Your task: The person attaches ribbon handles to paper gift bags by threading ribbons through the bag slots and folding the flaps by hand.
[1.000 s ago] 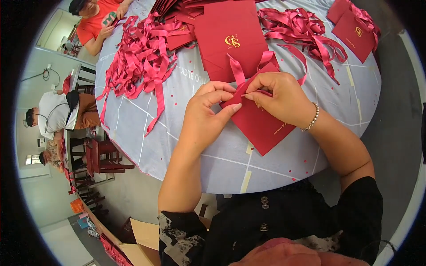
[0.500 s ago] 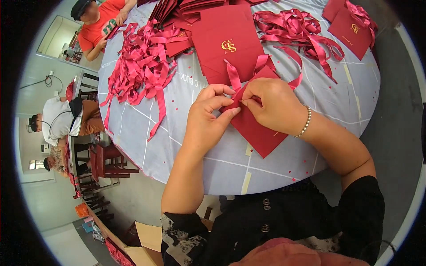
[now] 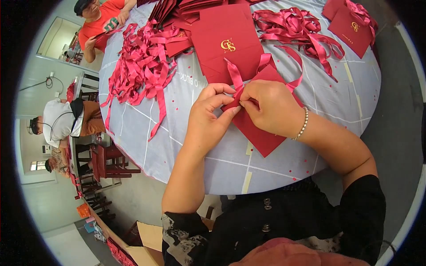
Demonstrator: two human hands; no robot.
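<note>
A dark red paper bag lies slanted on the table under both hands. My left hand pinches its upper left edge between thumb and fingers. Close beside, my right hand is closed, thumb and fingertips together at the same edge, by the pink satin ribbon. The ribbon's end rises above my left fingers, and another loop shows behind my right hand. My fingers hide where the ribbon meets the bag. Just beyond lies a larger red bag with a gold emblem.
Heaps of pink ribbon lie on the left and right of the cloth-covered table. Red bags lie at the far right, more at the back. Across the table sits a person in orange. An open cardboard box stands lower left.
My right hand has shifted very slightly, its fingertips staying at the bag's edge. The ribbon end tilts a little differently. Across the table, the person in orange has moved an arm.
</note>
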